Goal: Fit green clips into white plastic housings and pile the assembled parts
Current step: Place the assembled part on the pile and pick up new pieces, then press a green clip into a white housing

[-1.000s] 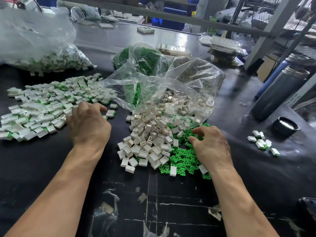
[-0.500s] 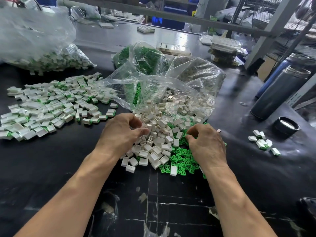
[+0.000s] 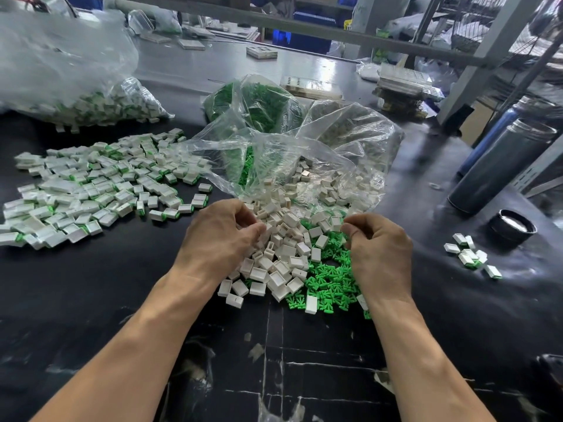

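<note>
Housings point(image 3: 283, 254), small hollow white boxes, under curled left hand point(image 3: 219, 236); grip contents unclear.

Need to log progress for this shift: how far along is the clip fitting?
Done: a wide spread of assembled white-and-green parts on the black table, plus a small group at right. In hand: the left hand and right hand work with curled fingers over the loose piles; what they hold is hidden. Left: many empty white plastic housings, loose green clips, and more in clear bags.
</note>
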Available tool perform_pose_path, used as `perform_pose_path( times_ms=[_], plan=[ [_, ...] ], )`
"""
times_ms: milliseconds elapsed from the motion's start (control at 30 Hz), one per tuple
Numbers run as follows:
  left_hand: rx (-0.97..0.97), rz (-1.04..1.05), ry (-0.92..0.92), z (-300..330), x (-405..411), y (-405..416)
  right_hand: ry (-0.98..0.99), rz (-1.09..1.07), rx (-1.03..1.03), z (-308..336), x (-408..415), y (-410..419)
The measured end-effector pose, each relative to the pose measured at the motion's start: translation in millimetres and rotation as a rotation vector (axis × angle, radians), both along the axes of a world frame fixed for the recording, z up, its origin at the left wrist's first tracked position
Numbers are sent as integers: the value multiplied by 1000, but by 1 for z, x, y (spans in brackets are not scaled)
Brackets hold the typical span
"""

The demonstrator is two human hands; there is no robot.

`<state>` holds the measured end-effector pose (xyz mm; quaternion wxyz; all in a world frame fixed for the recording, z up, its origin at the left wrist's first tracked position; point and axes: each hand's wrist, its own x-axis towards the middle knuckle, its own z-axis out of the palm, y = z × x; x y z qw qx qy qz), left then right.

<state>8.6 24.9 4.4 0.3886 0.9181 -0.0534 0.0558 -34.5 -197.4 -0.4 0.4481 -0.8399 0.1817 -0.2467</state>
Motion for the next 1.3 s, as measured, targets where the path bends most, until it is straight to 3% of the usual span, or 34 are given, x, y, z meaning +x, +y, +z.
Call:
perform_pose_path(
  times_ms=[133, 300, 500, 733, 933, 1133, 1300],
  plan=[
    [-120, -30, -79, 2, -1, -1, -88, 70, 457, 6, -2, 3],
    [-480, -130, -14, 8, -9, -10, -89, 173, 728, 10, -2, 12],
    [-843, -233, 142, 15, -14, -24, -97, 285, 718, 9, -3, 21],
    [-1107, -262, 274, 15, -14, -29, -84, 302, 589, 7, -5, 23],
    [-1131, -306, 278, 12, -14, -28, -118, 284, 614, 6, -6, 25],
    [-977, -291, 209, 8, -12, -28, -156, 332, 665, 10, -8, 26],
    [-1042, -292, 199, 10, -15, -29, -140, 350, 656, 8, -9, 28]
  ],
)
